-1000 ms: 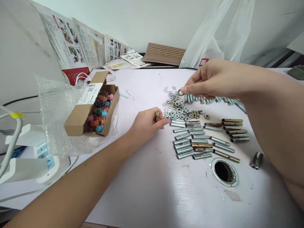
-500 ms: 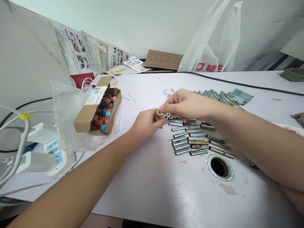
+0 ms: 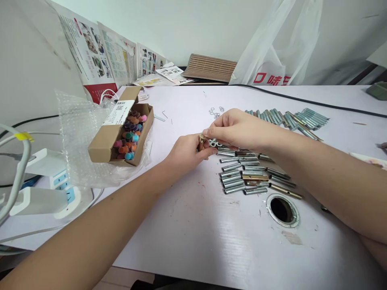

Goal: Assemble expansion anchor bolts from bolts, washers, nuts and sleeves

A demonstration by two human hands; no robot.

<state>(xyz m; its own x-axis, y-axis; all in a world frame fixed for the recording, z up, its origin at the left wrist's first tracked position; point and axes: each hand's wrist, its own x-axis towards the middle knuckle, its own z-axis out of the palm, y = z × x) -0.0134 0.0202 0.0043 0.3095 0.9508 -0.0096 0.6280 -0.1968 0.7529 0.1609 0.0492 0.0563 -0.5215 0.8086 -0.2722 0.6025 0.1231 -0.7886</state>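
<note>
Right hand (image 3: 235,128): since the earlier frame, come across from the loose washers to the left hand (image 3: 189,150); thumb and finger pinched on a brass-coloured washer (image 3: 202,137).
Left hand: fingers closed round a brass-coloured piece (image 3: 201,144), held near upright; its thumb points toward the silver rings (image 3: 213,143), which lie partly hidden below the right fingers.
Washer: at the piece's top, between both hands; whether around it or merely touching, hard to tell.
Metal tubes (image 3: 234,189): rows below the right hand.
Cardboard box (image 3: 101,143): left of the left hand, apart; coloured pegs (image 3: 123,150) inside.
</note>
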